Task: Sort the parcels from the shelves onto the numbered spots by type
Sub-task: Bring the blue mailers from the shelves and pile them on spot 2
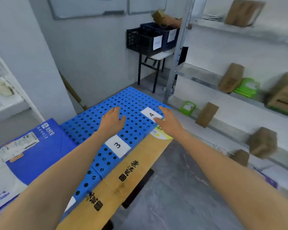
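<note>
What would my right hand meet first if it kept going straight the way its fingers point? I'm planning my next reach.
Probably nothing soon: the right hand hovers over label 4, fingers aimed up-left across the bare blue perforated mat; beyond its far edge lies floor. Depth is uncertain.

White label "3" (117, 145) and, farther right, label "4" (151, 114) sit on the blue perforated mat (93, 123); the blue parcel's (40, 156) print stays unreadable.

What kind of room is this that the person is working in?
Probably a small parcel sorting room: metal shelves hold brown parcels and green packets, and a blue perforated mat carries numbered labels 3 and 4.
</note>
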